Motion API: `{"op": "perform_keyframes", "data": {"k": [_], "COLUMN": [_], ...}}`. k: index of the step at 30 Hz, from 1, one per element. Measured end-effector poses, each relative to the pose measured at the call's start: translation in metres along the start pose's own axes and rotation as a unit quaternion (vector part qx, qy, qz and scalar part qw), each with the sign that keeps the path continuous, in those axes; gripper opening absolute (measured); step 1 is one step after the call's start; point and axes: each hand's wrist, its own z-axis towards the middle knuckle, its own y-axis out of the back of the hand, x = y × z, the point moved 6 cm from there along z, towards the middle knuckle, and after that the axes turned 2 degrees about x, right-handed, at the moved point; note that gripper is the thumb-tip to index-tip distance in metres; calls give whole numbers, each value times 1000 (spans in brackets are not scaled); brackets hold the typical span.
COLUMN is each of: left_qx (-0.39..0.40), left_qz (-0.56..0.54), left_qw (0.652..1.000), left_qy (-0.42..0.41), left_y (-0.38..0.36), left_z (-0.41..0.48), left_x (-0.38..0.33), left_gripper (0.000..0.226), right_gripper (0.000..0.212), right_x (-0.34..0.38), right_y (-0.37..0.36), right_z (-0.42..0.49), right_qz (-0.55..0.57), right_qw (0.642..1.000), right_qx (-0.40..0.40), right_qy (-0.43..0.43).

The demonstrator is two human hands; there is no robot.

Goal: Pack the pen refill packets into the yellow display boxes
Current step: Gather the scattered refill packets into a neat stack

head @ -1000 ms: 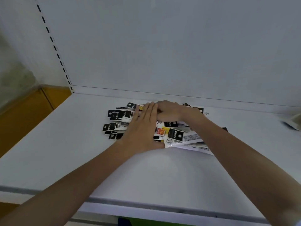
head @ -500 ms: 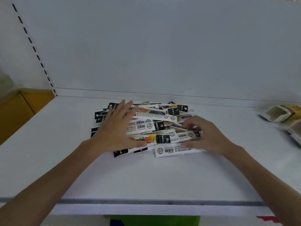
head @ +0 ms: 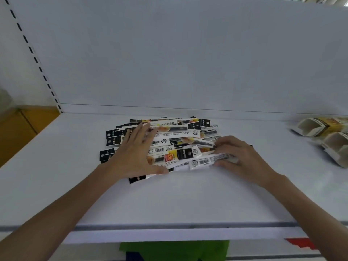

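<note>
I am pinching the front-most packet [head: 205,162] at its right end with my right hand [head: 243,159], fingers curled and closed on it, thumb side hidden so I cannot tell how firm the hold is. My left hand [head: 134,153] is lying flat and spread, fingers apart, pressing on the left part of the pile of pen refill packets [head: 169,144]. The pile is sitting mid-shelf, nearer the back edge of the shelf [head: 169,200] than the front. The yellow display boxes [head: 323,136] are lying on their sides at the right edge, well apart from the pile, mouths open toward it and looking empty. Judgement: the packets are looking light, thin, glossy and slippery, bending easily; I am favouring a hold across the stiffer card header, several aligned at once.
</note>
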Motion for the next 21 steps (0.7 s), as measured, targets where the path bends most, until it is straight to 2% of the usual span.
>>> {"op": "perform_keyframes", "data": {"k": [2, 4, 6, 8, 10, 12, 14, 18, 21], "left_qx": [-33, -79, -112, -132, -138, -149, -180, -287, -285], "left_qz": [-11, -15, 5, 28, 35, 35, 15, -12, 24], "left_qw": [999, 997, 993, 991, 990, 988, 982, 950, 956], "left_qy": [12, 24, 33, 24, 17, 34, 60, 123, 61], "left_y": [4, 12, 18, 22, 26, 30, 36, 41, 35], "left_z": [-1, -3, -5, -3, 0, 0, -11, -53, -63], "left_x": [4, 7, 5, -7, -21, -24, -16, 15, -1], "left_gripper": [128, 114, 107, 104, 108, 115, 119, 109, 111], "right_gripper": [17, 20, 18, 18, 22, 35, 48, 54, 49], "right_x": [-10, -20, -21, -4, 22, 38, 38, -7, -57], "right_y": [19, 42, 63, 66, 39, -2, -27, -11, 2], "right_z": [1, 3, 14, 40, 73, 98, 104, 73, 46], "right_qz": [52, 89, 125, 123, 94, 25, 5, 19, 0], "right_qw": [997, 988, 978, 978, 987, 996, 996, 979, 947], "right_qx": [-3, -8, -48, -87, -51, 16, 39, -69, -100], "right_qy": [-58, -126, -163, -143, -122, -84, -83, -192, -304]}}
